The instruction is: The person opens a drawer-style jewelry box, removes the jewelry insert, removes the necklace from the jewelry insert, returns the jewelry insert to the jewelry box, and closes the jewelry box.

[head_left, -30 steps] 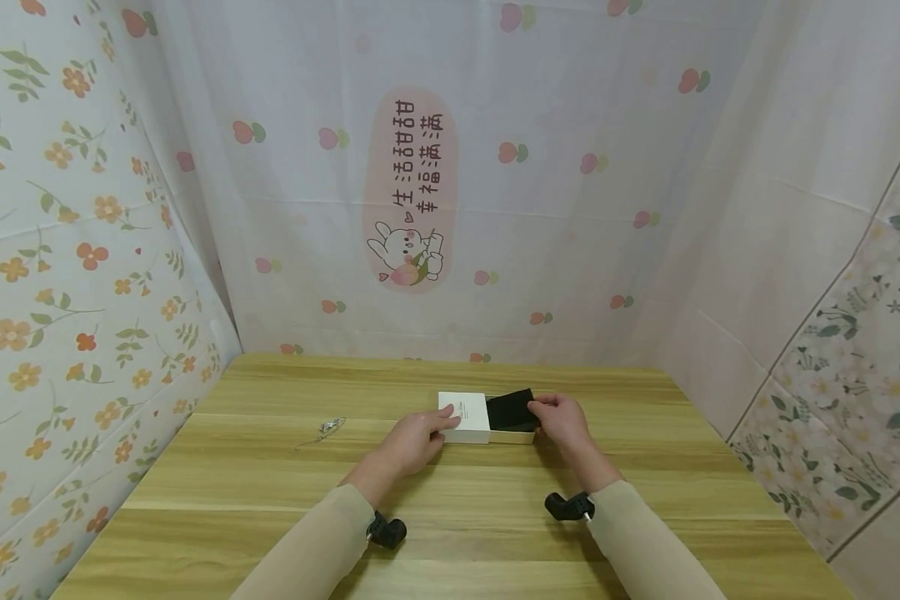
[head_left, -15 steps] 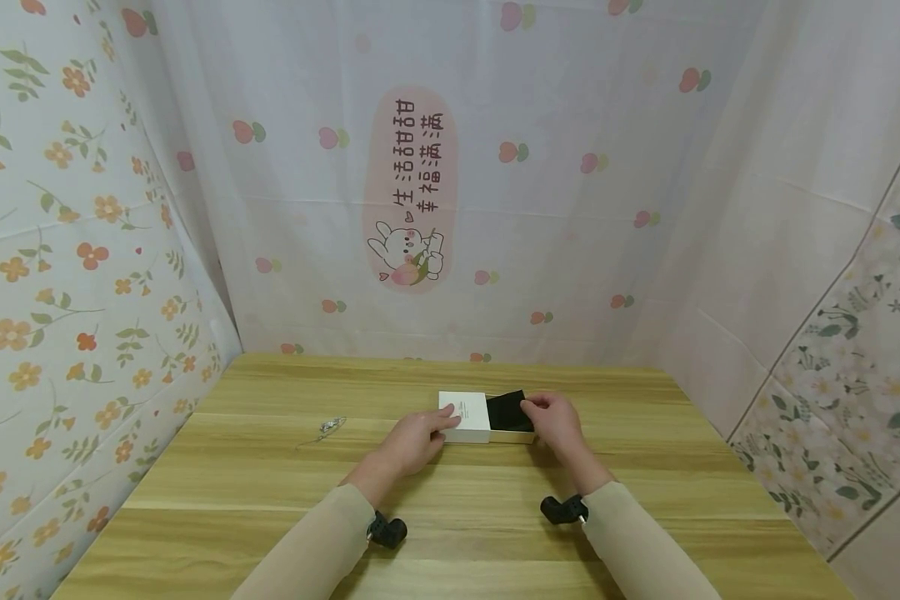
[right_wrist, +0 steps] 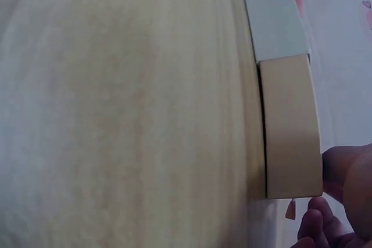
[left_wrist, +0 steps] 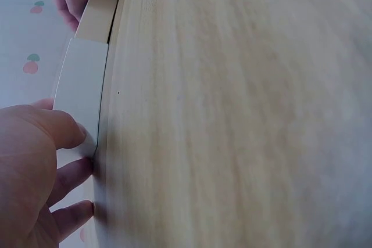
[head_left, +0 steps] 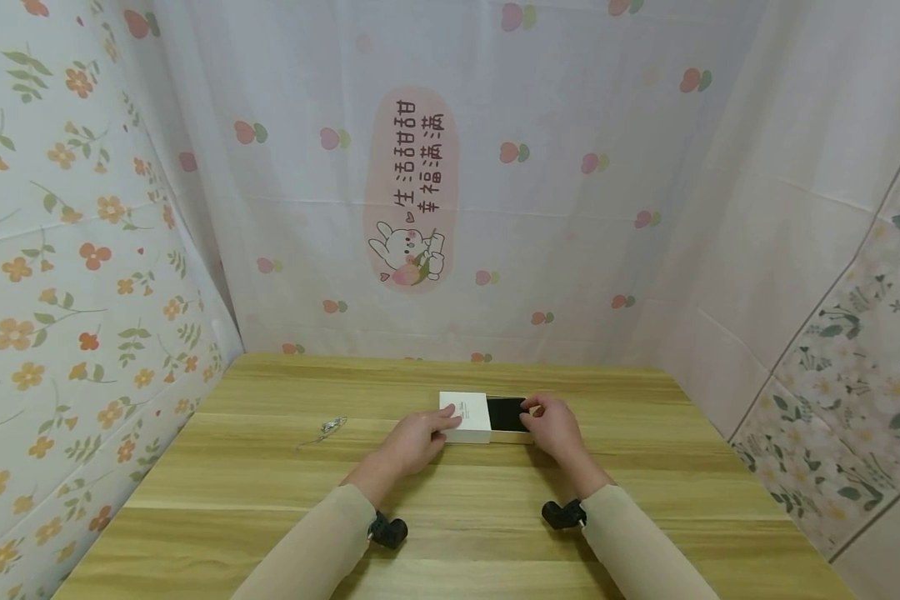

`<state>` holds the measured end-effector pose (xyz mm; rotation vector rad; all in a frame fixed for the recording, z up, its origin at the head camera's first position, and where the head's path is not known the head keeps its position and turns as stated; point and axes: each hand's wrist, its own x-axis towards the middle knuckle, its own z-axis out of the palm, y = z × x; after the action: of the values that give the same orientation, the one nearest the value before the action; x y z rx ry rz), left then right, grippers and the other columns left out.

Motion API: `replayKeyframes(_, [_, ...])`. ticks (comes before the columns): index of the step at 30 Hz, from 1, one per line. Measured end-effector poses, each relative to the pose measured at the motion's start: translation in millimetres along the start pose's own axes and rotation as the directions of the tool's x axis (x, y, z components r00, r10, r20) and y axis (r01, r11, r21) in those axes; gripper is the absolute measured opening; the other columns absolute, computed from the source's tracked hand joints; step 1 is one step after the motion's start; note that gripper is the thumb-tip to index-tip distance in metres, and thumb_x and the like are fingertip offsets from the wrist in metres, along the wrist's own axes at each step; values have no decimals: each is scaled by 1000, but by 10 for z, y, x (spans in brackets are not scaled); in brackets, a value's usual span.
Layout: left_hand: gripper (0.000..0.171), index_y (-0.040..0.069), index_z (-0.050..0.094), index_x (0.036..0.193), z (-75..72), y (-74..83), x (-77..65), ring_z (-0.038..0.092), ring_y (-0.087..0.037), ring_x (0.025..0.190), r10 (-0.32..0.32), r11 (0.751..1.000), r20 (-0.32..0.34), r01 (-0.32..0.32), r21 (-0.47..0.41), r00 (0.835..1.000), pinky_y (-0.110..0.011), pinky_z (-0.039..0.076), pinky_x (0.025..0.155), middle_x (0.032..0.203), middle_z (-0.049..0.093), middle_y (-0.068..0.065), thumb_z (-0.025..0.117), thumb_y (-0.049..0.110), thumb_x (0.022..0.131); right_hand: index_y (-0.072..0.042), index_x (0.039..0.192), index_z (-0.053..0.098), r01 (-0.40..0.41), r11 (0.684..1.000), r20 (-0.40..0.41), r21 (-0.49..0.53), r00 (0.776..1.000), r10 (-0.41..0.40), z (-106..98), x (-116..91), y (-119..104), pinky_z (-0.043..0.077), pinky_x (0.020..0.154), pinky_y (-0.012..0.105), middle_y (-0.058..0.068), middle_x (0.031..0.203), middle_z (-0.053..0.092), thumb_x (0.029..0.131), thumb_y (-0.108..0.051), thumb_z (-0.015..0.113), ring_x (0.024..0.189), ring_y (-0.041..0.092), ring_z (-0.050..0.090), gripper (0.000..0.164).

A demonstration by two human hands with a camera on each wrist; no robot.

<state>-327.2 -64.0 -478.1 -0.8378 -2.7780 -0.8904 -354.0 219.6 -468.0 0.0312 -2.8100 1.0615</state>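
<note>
A small white slide-out box (head_left: 465,415) with fine print on its top lies on the wooden table. From its right end sticks out a tan inner drawer (right_wrist: 292,132), with a flat black pad (head_left: 505,414) lying in it. My left hand (head_left: 412,440) grips the white sleeve at its left end, as the left wrist view (left_wrist: 32,155) also shows. At the drawer's right end, my right hand (head_left: 558,429) has thumb and forefinger at the pad's edge; their exact contact is partly hidden. A silvery chain necklace (head_left: 332,427) lies left of the box.
The wooden table (head_left: 270,517) reaches to a patterned cloth (head_left: 555,233) hanging behind it. More floral cloth hangs at the left and right. Each wrist wears a small black camera mount, such as the left one (head_left: 387,531).
The black pad, tilted up at its right end before, has come down flat into the drawer. My right hand has moved slightly left with it. The left hand and the necklace stay put.
</note>
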Motion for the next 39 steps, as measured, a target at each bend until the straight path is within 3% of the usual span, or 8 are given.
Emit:
replayKeyframes(5, [48, 10, 69, 150, -2, 8, 2, 59, -39, 148, -8, 1000, 2, 8, 6, 1000, -50, 57, 114, 165, 56, -12, 61, -5, 105, -6, 118, 82, 71, 993, 8, -99, 998, -70, 7, 0, -5, 50, 71, 36, 12, 97, 75, 103, -14, 71, 80, 22, 63, 19])
replayKeyframes(9, [48, 10, 69, 150, -4, 9, 8, 59, -39, 148, -9, 1000, 1, 9, 9, 1000, -47, 59, 108, 165, 56, -11, 62, -5, 105, -8, 119, 82, 68, 990, 20, -125, 998, -66, 18, 2, 14, 50, 73, 36, 10, 97, 75, 104, -15, 71, 83, 21, 62, 20])
replayKeyframes(19, [47, 12, 69, 150, 3, 5, -3, 59, -39, 148, -8, 1000, -5, 8, 2, 1000, -43, 59, 100, 165, 56, -10, 60, -4, 106, -8, 123, 80, 60, 993, 29, -104, 998, -57, 4, 8, 20, 52, 74, 38, 12, 101, 74, 106, -18, 68, 82, 22, 63, 24])
replayKeyframes(25, [47, 11, 69, 150, 9, -2, -5, 60, -39, 147, -3, 1000, -8, 3, 4, 1000, -40, 58, 94, 165, 56, -10, 60, -4, 106, -6, 136, 75, 11, 1000, -21, -29, 1000, -12, -54, 51, 50, 52, 71, 34, 14, 109, 75, 110, -21, 60, 81, 23, 65, 33])
replayKeyframes(29, [48, 10, 69, 149, 9, -3, -6, 61, -39, 146, 4, 1000, -13, -4, 1, 1000, -43, 60, 99, 164, 57, -12, 61, -5, 105, -1, 139, 71, -8, 1000, -20, -10, 1000, 8, -108, 59, 93, 59, 84, 43, 20, 122, 75, 113, -20, 55, 98, 31, 70, 36])
replayKeyframes(34, [48, 10, 70, 149, 12, -8, -4, 61, -39, 146, 5, 1000, -12, -5, 4, 1000, -36, 56, 88, 164, 57, -13, 61, -6, 104, 2, 133, 74, 21, 998, 19, -53, 1000, -20, -127, 59, 174, 57, 104, 58, 23, 130, 75, 112, -14, 57, 120, 42, 71, 31])
replayKeyframes(39, [48, 11, 70, 149, 19, -14, -5, 60, -38, 147, 0, 1000, -12, 0, -2, 1000, -31, 51, 83, 165, 57, -10, 61, -5, 105, 0, 125, 77, 36, 994, 60, -100, 998, -30, -111, 55, 213, 56, 107, 61, 22, 126, 77, 110, -10, 61, 122, 44, 70, 24])
